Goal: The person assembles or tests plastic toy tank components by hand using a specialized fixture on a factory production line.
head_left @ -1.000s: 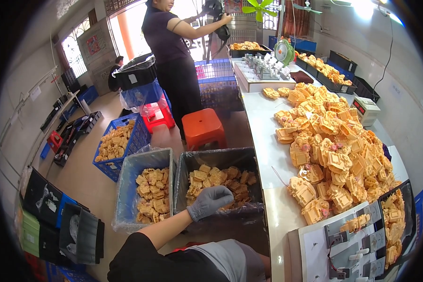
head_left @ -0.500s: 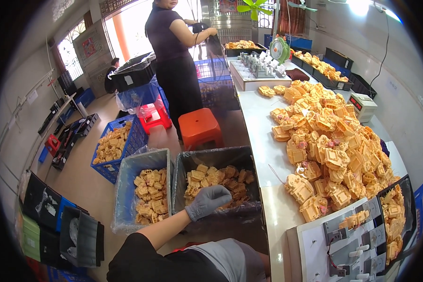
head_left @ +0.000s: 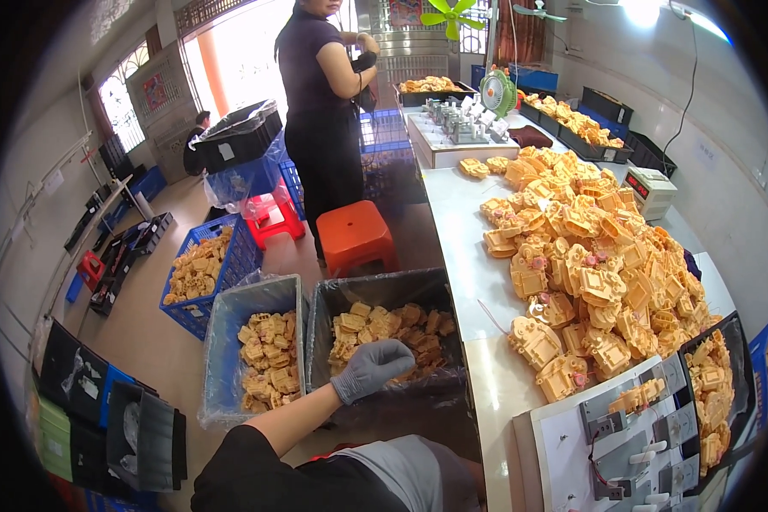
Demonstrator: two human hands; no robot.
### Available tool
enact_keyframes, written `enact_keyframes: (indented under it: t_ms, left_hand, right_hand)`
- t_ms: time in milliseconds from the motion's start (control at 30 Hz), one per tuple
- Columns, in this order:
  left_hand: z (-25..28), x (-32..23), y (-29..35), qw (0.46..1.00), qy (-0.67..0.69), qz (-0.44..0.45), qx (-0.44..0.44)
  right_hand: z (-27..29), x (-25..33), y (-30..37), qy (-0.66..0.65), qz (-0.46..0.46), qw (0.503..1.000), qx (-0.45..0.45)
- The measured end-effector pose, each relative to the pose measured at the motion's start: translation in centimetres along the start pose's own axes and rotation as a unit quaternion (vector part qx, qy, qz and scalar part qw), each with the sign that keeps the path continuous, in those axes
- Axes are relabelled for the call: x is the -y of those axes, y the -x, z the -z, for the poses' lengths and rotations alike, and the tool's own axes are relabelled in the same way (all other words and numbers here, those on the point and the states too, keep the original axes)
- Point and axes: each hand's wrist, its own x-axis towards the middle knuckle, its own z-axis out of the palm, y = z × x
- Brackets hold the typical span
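Head view: the left hand (head_left: 374, 371), gloved with fingers loosely curled, hung over the near side of the black bin (head_left: 375, 292); its grip's contents could not be told, nor the right hand's state. From it, binned parts (head_left: 367, 327) lay at 12 o'clock, the stool (head_left: 356, 232) beyond; grey bin (head_left: 225, 350), 10; fixture (head_left: 555, 444), 4. The table (head_left: 459, 230), bearing a heap (head_left: 597, 273) of parts, obstructed 2 o'clock.

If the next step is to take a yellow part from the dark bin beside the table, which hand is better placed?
Probably the left hand: gloved, it appears over the near side of the dark bin, close to its yellow parts. The right hand is out of view.
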Motion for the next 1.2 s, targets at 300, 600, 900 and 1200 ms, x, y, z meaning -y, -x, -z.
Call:
enact_keyframes:
  t_ms: [300,600,900,1200]
  left_hand:
    - [-0.6,0.3,0.0,0.999,-0.043,-0.014,0.005]
    - [-1.1,-0.1,-0.4,0.997,-0.068,-0.026,-0.001]
    - [-1.5,0.1,-0.8,0.997,-0.064,-0.023,0.020]
    - [-2.0,-0.6,-1.1,0.997,-0.063,-0.032,0.035]
  right_hand:
    - [-0.4,0.6,-0.4,-0.016,0.062,0.996,-0.066]
    - [-1.2,-0.1,-0.3,-0.041,0.086,0.989,-0.110]
    - [-1.1,0.8,-0.4,-0.035,0.079,0.988,-0.127]
    - [-1.4,0.8,-0.5,-0.039,0.084,0.985,-0.147]
